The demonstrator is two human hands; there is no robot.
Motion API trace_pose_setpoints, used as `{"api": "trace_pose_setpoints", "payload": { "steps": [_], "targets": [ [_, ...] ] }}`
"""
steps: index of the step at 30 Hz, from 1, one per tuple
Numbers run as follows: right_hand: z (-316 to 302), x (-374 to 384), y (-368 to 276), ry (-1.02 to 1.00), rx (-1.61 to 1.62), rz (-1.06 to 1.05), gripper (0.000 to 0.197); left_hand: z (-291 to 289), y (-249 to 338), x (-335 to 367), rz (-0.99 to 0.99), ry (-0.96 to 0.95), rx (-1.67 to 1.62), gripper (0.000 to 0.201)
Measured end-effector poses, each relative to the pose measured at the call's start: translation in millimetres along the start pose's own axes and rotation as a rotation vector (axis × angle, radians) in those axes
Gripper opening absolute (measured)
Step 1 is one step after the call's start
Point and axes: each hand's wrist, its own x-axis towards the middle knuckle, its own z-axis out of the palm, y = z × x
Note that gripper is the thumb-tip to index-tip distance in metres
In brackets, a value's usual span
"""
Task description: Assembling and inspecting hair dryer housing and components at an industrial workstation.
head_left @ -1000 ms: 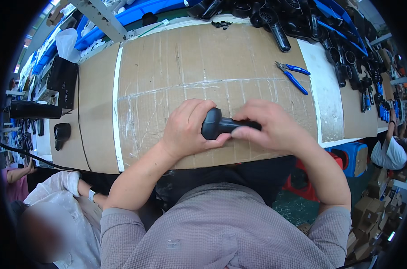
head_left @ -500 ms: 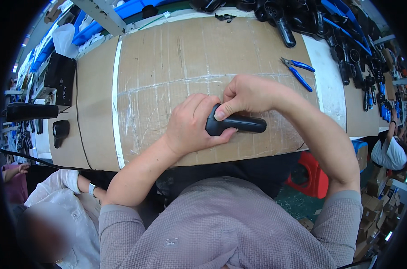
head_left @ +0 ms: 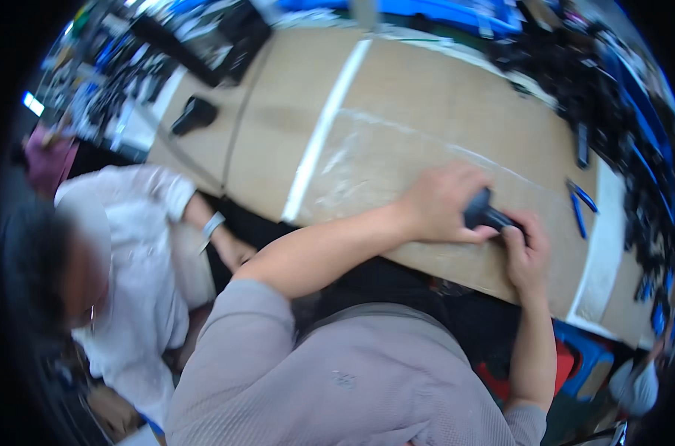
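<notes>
My left hand [head_left: 443, 204] is wrapped round the wide head of a black plastic device with a handle [head_left: 477, 210], above the cardboard-covered table. Its exact kind I cannot make out. Around the handle end my right hand [head_left: 528, 256] is closed, its thumb lying along the top. Fingers cover much of the black device, and the picture is smeared by motion. Blue-handled cutting pliers [head_left: 580, 208] lie on the cardboard to the right of my hands.
Brown cardboard [head_left: 419, 97] covers the table, crossed by a white strip [head_left: 326, 134]. Many black parts [head_left: 568, 89] crowd the far right edge. A similar black piece [head_left: 194, 115] lies at the far left. A person in a white shirt [head_left: 133, 275] sits close on my left.
The whole view has swung round to the left, bringing the neighbour further in. My right hand has shifted from the device's head to its handle; my left still holds the head.
</notes>
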Motion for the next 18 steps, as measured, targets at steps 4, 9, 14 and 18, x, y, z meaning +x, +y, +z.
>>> {"api": "trace_pose_setpoints", "payload": {
  "steps": [4,9,14,18],
  "targets": [
    [2.0,0.1,8.9,0.026,-0.007,-0.046,0.022,-0.4,1.0,-0.5,-0.005,0.062,0.033,0.056],
    [-0.1,-5.1,30.2,0.059,-0.015,0.012,0.024,1.8,-0.2,-0.5,-0.042,0.012,0.075,0.053],
    [-9.6,-1.4,40.8,0.109,0.135,0.167,0.029,15.9,29.0,-2.1,-0.226,0.141,0.098,0.048],
    [-20.7,-0.9,44.2,0.159,0.102,0.162,0.032,29.4,42.3,-8.8,-0.237,0.250,0.084,0.045]
  ]
}}
